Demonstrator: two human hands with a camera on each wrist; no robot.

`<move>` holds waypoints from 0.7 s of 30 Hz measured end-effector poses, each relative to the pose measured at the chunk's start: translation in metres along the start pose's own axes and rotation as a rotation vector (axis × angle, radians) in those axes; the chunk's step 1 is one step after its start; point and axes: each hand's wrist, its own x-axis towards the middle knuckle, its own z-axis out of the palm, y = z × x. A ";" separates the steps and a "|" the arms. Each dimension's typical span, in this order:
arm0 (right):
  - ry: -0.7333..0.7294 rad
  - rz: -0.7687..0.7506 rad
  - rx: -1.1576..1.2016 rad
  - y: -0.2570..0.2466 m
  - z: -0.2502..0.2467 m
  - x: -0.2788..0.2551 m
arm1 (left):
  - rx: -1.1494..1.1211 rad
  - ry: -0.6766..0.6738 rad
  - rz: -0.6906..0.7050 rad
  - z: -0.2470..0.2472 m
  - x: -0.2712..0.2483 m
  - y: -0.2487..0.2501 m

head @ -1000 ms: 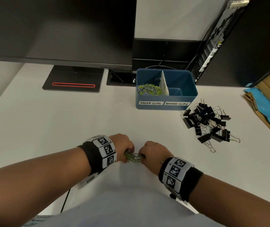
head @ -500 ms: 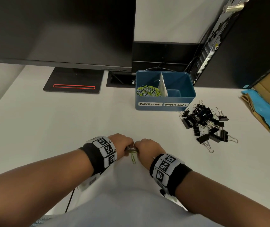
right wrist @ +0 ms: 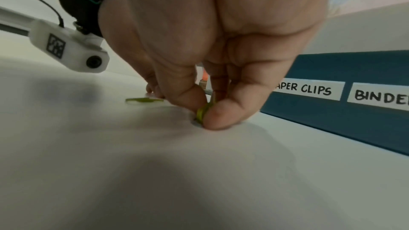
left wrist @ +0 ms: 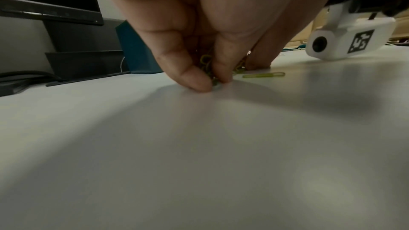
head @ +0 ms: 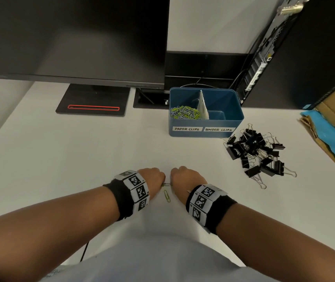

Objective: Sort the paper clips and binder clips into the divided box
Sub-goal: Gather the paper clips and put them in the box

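Observation:
Both hands are down on the white table near its front edge, knuckles almost touching. My left hand (head: pixel 152 178) pinches a bunch of green paper clips (left wrist: pixel 207 66) between thumb and fingers. My right hand (head: pixel 182 178) pinches green paper clips (right wrist: pixel 202 112) against the table. One loose green paper clip (head: pixel 167 196) lies between the wrists. The blue divided box (head: pixel 206 133) stands further back, its left compartment holding several paper clips (head: pixel 184 112), its right compartment bare. A pile of black binder clips (head: pixel 258 153) lies right of the box.
A dark monitor (head: pixel 77 37) on a black stand (head: pixel 92 104) fills the back left. A black computer case (head: pixel 304 47) stands at the back right, with a cardboard box and blue wrap (head: pixel 333 127) at the right edge.
Both hands have closed in on the green clips and gathered them; the pile seen between them a second ago is now inside the fingers, leaving one clip lying on the table.

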 end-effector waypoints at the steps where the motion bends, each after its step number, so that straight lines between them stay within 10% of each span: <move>1: -0.008 0.015 0.005 0.002 -0.001 0.001 | -0.008 -0.003 0.000 -0.001 0.000 -0.001; 8: -0.114 -0.014 0.044 0.024 -0.005 0.003 | -0.218 0.061 -0.075 -0.030 -0.004 -0.019; 16: -0.108 0.013 0.174 0.043 0.001 -0.002 | -0.411 0.624 -0.074 -0.148 0.015 -0.001; 21: -0.124 0.011 0.163 0.042 0.000 -0.003 | -0.160 0.442 -0.122 -0.187 0.053 0.001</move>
